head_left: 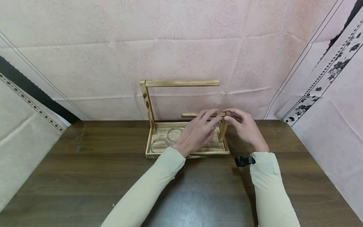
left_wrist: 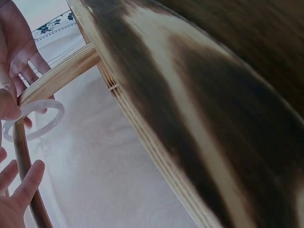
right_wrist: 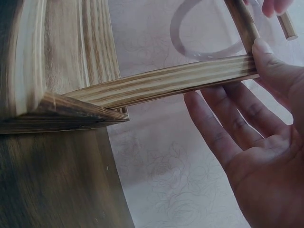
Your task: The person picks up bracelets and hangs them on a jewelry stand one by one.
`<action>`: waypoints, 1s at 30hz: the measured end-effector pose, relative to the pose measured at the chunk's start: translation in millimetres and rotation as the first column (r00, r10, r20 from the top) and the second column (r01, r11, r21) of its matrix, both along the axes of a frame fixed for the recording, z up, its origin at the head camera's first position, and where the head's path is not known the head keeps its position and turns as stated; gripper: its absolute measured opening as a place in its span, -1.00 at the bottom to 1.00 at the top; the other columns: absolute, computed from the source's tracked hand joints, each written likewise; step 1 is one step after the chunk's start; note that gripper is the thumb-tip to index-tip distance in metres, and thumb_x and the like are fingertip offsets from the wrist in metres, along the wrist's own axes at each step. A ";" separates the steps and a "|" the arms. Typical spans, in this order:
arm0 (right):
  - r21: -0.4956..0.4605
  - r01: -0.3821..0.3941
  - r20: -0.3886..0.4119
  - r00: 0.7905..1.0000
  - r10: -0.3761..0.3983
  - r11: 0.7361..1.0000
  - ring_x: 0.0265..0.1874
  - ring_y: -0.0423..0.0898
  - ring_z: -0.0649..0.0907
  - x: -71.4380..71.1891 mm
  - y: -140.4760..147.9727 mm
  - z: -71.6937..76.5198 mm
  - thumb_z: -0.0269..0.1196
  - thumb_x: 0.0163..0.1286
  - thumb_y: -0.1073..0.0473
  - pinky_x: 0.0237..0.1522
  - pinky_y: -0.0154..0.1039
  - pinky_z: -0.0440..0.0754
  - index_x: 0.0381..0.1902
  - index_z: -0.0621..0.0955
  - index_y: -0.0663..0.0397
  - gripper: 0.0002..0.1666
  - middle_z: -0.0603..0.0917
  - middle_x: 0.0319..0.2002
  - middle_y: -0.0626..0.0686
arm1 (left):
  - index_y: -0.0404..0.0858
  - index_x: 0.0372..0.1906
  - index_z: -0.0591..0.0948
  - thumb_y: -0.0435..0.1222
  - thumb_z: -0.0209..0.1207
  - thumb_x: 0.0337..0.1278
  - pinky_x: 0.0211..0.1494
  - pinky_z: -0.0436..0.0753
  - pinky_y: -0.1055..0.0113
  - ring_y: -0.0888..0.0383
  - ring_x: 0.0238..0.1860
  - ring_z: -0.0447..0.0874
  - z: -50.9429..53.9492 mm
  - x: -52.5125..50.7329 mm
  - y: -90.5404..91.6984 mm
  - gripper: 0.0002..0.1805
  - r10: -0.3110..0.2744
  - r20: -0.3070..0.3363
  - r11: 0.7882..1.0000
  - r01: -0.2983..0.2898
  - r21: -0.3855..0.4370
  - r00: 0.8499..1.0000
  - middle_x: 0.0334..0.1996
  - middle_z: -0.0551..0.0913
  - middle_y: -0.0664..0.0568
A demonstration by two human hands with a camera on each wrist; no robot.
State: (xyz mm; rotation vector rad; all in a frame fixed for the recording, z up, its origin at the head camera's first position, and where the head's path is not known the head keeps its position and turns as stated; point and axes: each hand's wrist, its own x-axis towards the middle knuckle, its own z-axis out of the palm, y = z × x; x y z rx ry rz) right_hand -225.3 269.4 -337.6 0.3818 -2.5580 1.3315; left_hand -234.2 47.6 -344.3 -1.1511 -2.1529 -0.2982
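Observation:
A wooden display stand (head_left: 152, 110) has a shallow tray, a tall post with a long upper bar, and a short post with a lower bar (head_left: 188, 115). My right hand (head_left: 246, 127) grips the top of the short post (right_wrist: 190, 78), thumb on the bar end and fingers beneath. A pale translucent bangle (left_wrist: 56, 116) encircles the lower bar near that post, by the right thumb. My left hand (head_left: 195, 134) hovers over the tray beside the lower bar, its fingers loosely extended; whether they touch the bar cannot be told. Two more bangles (head_left: 159, 145) lie in the tray.
The stand sits at the back edge of a dark brown wooden table (head_left: 93, 176). Behind it hangs a pale pink cloth (head_left: 113, 63) with rose patterns. A black strap piece (head_left: 245, 161) is at the right wrist.

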 end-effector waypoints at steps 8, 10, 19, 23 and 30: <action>-0.003 -0.001 0.015 1.000 0.001 1.000 -0.06 -0.36 0.67 0.6 0.2 0.7 0.19 0.55 0.05 -0.02 -0.51 0.58 0.24 0.61 0.06 -0.60 0.74 0.07 0.14 | -0.16 0.26 0.55 -0.36 0.25 0.19 0.31 0.59 0.28 0.01 0.32 0.49 -0.1 0.3 -7.7 -0.51 -0.065 -0.035 0.998 0.065 -0.008 0.997 0.29 0.53 -0.07; -0.004 0.000 0.013 1.000 0.000 1.000 -0.05 -0.33 0.68 0.7 0.1 0.8 0.19 0.55 0.05 -0.01 -0.47 0.60 0.23 0.61 0.06 -0.61 0.74 0.06 0.14 | -0.16 0.25 0.57 -0.36 0.26 0.18 0.33 0.57 0.27 0.01 0.32 0.49 -1.4 -0.1 -9.9 -0.51 -0.071 -0.041 0.997 0.071 -0.015 0.997 0.29 0.53 -0.06; -0.022 -0.013 0.000 1.000 0.013 1.000 -0.01 -0.05 0.73 -1.6 0.8 -2.1 0.19 0.55 0.07 -0.06 -0.52 0.58 0.21 0.62 0.08 -0.62 0.75 0.03 0.17 | -0.09 0.24 0.57 -0.22 0.34 0.21 0.12 0.68 0.27 0.03 0.35 0.48 -3.9 2.8 -21.7 -0.52 -0.066 -0.055 0.993 0.060 -0.105 0.996 0.33 0.53 -0.03; -0.018 -0.013 -0.003 1.000 0.013 1.000 0.02 0.02 0.72 -1.5 0.7 -2.5 0.19 0.56 0.06 -0.03 -0.53 0.58 0.22 0.62 0.08 -0.62 0.75 0.03 0.17 | -0.06 0.32 0.52 -0.11 0.34 0.27 0.06 0.69 0.25 0.04 0.30 0.50 -4.0 4.4 -27.1 -0.46 -0.066 -0.023 0.988 0.062 -0.142 0.998 0.32 0.53 -0.03; 0.007 -0.004 -0.014 1.000 0.004 1.000 0.01 0.00 0.72 -0.8 0.4 -1.7 0.18 0.56 0.07 -0.03 -0.52 0.57 0.22 0.61 0.09 -0.62 0.75 0.02 0.16 | -0.06 0.36 0.49 -0.09 0.35 0.27 0.15 0.69 0.20 0.03 0.27 0.54 -4.5 5.6 -33.9 -0.41 -0.066 0.001 0.980 0.065 -0.188 0.998 0.32 0.54 -0.04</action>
